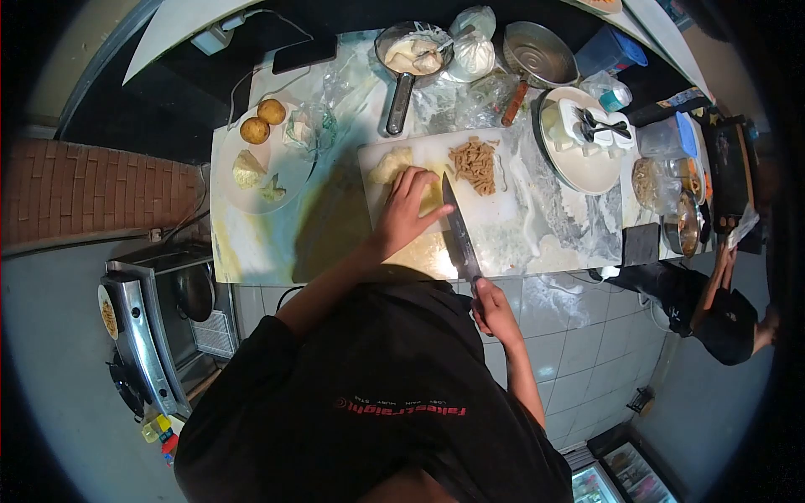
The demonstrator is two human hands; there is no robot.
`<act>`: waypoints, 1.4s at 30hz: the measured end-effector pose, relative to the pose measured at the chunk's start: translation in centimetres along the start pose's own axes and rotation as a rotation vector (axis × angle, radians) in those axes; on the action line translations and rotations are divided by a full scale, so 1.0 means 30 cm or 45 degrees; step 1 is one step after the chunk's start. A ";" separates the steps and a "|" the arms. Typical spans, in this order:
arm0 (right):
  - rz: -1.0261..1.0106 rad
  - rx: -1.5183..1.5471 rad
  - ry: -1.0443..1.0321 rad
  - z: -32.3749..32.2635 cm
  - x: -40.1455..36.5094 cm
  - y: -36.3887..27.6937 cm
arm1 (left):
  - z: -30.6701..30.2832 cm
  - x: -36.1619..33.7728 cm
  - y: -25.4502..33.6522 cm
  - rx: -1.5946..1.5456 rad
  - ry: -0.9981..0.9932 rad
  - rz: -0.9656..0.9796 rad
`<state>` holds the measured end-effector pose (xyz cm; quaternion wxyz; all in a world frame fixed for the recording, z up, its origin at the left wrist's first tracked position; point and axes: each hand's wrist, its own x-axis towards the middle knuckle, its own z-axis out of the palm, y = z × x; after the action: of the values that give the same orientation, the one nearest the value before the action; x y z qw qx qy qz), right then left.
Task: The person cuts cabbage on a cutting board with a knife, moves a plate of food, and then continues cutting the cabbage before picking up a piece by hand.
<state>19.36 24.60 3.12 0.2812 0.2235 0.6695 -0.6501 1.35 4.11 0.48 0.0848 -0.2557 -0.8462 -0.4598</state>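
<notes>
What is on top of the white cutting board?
Brown strips, a pale chunk and part of the knife show. The left hand covers some of the board; what lies under that hand cannot be seen.

Two hands belong to the person: one left hand (409,205) and one right hand (495,312). There is one knife (458,225) and one cutting board (501,205), with one heap of brown strips (475,166), packed too closely to count singly. At the left stands one plate (262,203), with two brown balls (255,130). Farther back are one pan (401,102), one metal tin (539,55) and one white bag (475,60). One stove (138,339) shows two knobs (136,313), beside one wok (194,293). One other person (728,327) appears.
</notes>
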 end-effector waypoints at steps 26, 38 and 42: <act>-0.202 -0.616 0.507 0.047 -0.024 -0.004 | -0.041 0.119 -0.107 -0.046 -0.461 0.230; -0.128 -0.614 0.650 0.143 -0.042 0.064 | -0.204 -0.100 -0.092 0.077 -0.184 -0.056; -0.288 -0.585 0.693 0.190 0.029 0.075 | -0.183 -0.178 -0.116 0.197 -0.250 -0.076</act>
<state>20.68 18.99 0.88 0.0623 0.2438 0.8688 -0.4265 3.62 -3.87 -1.01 0.0074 -0.2669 -0.8905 -0.3684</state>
